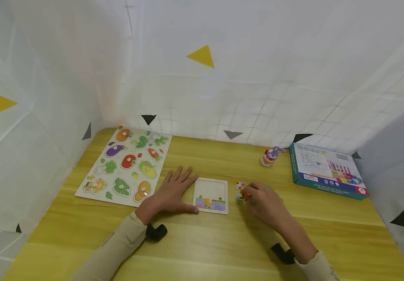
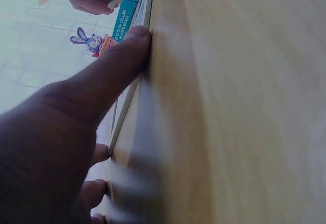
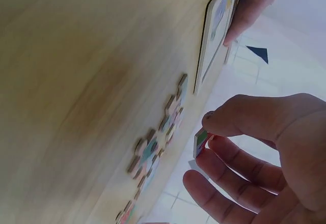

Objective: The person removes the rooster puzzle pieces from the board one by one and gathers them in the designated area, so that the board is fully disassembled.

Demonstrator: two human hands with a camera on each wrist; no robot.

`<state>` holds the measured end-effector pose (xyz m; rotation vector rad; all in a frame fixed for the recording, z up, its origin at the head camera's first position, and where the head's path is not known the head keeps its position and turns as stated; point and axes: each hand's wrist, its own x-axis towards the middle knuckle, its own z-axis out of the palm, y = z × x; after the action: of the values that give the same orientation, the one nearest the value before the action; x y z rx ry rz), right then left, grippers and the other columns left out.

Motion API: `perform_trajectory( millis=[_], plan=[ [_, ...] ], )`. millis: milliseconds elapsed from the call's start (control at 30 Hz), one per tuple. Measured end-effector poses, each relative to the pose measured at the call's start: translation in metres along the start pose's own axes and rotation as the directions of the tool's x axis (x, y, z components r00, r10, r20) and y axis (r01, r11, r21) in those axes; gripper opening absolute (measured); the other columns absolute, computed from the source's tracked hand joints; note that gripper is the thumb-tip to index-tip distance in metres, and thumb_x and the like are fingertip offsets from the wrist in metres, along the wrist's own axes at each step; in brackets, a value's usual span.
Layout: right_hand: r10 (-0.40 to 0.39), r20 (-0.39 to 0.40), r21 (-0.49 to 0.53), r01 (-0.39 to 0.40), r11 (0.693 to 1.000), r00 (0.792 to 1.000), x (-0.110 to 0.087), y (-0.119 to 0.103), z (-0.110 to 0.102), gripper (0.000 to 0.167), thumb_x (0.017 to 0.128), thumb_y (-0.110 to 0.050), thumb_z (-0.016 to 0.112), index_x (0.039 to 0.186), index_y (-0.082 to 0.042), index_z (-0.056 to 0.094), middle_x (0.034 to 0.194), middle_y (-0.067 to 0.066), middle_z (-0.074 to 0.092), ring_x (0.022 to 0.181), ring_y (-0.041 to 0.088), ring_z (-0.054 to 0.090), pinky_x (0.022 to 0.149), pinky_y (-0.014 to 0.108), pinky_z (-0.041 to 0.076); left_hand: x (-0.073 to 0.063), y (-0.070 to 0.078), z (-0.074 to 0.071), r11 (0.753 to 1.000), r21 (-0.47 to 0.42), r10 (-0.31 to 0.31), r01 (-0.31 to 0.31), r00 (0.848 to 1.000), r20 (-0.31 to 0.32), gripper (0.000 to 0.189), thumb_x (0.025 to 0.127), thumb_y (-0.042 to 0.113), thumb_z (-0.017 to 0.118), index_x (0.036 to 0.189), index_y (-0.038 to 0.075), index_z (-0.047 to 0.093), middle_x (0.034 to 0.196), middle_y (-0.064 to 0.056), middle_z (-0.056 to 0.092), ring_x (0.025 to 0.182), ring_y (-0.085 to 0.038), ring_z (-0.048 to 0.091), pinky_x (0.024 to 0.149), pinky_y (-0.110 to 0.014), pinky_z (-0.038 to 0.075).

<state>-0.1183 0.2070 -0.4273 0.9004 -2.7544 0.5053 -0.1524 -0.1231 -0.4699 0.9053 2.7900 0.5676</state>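
A small square puzzle tray (image 1: 210, 188) lies on the table in front of me, its lower part filled with joined picture pieces. My left hand (image 1: 171, 195) is spread flat at its left side, thumb by the lower edge and fingertips near the upper left corner. To the right of the tray, my right hand (image 1: 266, 205) pinches a puzzle piece (image 3: 200, 143) between thumb and fingers, with green and red showing on it. Several loose puzzle pieces (image 3: 175, 107) lie on the table beneath and beside that hand, partly hidden by it in the head view.
A board of vegetable pictures (image 1: 136, 166) lies at the left, close to my left hand. Toward the back right stand a purple rabbit toy (image 1: 270, 155) and a teal-edged box (image 1: 328, 169). White sheeting (image 1: 202, 93) rises behind the wooden table (image 1: 194, 249).
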Motion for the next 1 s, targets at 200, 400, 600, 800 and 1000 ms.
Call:
perform_trajectory(
  millis=[200, 400, 600, 800, 1000],
  plan=[
    [0.007, 0.007, -0.021, -0.007, 1.000, 1.000, -0.004, 0.006, -0.001, 0.032, 0.070, 0.006, 0.082, 0.098, -0.006, 0.074, 0.093, 0.003, 0.063, 0.081, 0.015, 0.060, 0.068, 0.037, 0.054, 0.001, 0.002, -0.002, 1.000, -0.003, -0.001, 0.001, 1.000, 0.003, 0.110, 0.077, 0.077, 0.066, 0.161, 0.018, 0.024, 0.167, -0.011, 0.008, 0.151, -0.038, 0.000, 0.118, -0.060, 0.001],
    [0.041, 0.018, -0.035, -0.041, 0.999, 0.999, -0.010, 0.014, -0.003, 0.031, 0.069, 0.006, 0.084, 0.096, -0.005, 0.073, 0.092, 0.004, 0.062, 0.080, 0.015, 0.059, 0.068, 0.037, 0.054, 0.000, 0.004, -0.004, 1.000, -0.005, -0.003, 0.003, 1.000, 0.009, 0.110, 0.078, 0.076, 0.066, 0.161, 0.018, 0.025, 0.167, -0.012, 0.008, 0.151, -0.039, 0.000, 0.118, -0.061, 0.002],
    [0.091, 0.027, -0.034, -0.090, 0.995, 0.995, -0.017, 0.022, -0.008, 0.030, 0.071, 0.006, 0.082, 0.098, -0.005, 0.074, 0.094, 0.004, 0.063, 0.082, 0.018, 0.061, 0.070, 0.040, 0.055, 0.000, 0.003, -0.004, 1.000, 0.004, -0.011, 0.011, 1.000, 0.008, 0.110, 0.077, 0.077, 0.066, 0.161, 0.018, 0.025, 0.167, -0.011, 0.008, 0.151, -0.038, 0.000, 0.118, -0.060, 0.002],
    [0.115, 0.028, -0.048, -0.114, 0.992, 0.993, -0.023, 0.029, -0.011, 0.029, 0.071, 0.004, 0.084, 0.096, -0.006, 0.074, 0.091, 0.004, 0.062, 0.081, 0.019, 0.060, 0.069, 0.040, 0.054, 0.000, 0.002, -0.004, 1.000, 0.002, -0.010, 0.010, 1.000, 0.003, 0.110, 0.077, 0.076, 0.067, 0.161, 0.018, 0.026, 0.167, -0.011, 0.008, 0.151, -0.038, 0.000, 0.118, -0.060, 0.002],
    [0.175, 0.066, -0.056, -0.171, 0.984, 0.982, -0.030, 0.033, -0.014, 0.028, 0.072, 0.005, 0.084, 0.096, -0.006, 0.075, 0.090, 0.005, 0.061, 0.080, 0.020, 0.059, 0.069, 0.041, 0.053, 0.000, 0.003, -0.005, 1.000, 0.003, -0.011, 0.011, 1.000, 0.010, 0.110, 0.077, 0.076, 0.067, 0.161, 0.018, 0.025, 0.167, -0.011, 0.008, 0.151, -0.038, 0.000, 0.118, -0.060, 0.001]
  ],
)
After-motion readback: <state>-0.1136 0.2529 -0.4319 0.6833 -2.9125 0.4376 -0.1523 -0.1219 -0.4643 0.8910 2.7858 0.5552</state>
